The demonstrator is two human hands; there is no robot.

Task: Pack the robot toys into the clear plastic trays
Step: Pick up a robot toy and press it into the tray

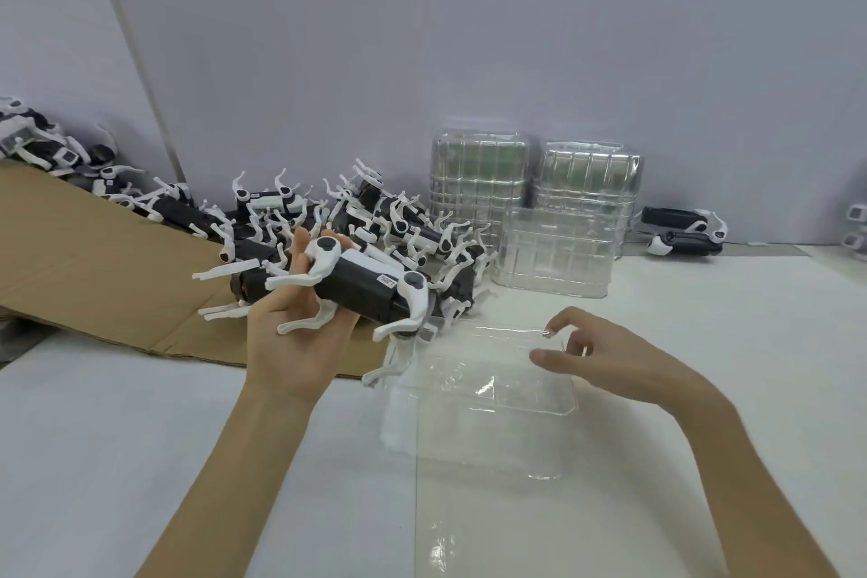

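My left hand [291, 338] holds a black-and-white robot dog toy [361, 284] above the table, palm up, its white legs sticking out sideways. A clear plastic tray [483, 378] lies on the white table in front of me. My right hand [605, 359] pinches the tray's far right rim between thumb and fingers. A pile of several more robot toys [356, 221] lies behind the left hand, spilling off a sheet of brown cardboard [94, 277].
Stacks of clear trays [553, 244] stand against the back wall, right of the pile. Two more robot toys [680, 230] lie at the far right by the wall. More toys [42, 146] sit at the far left on the cardboard.
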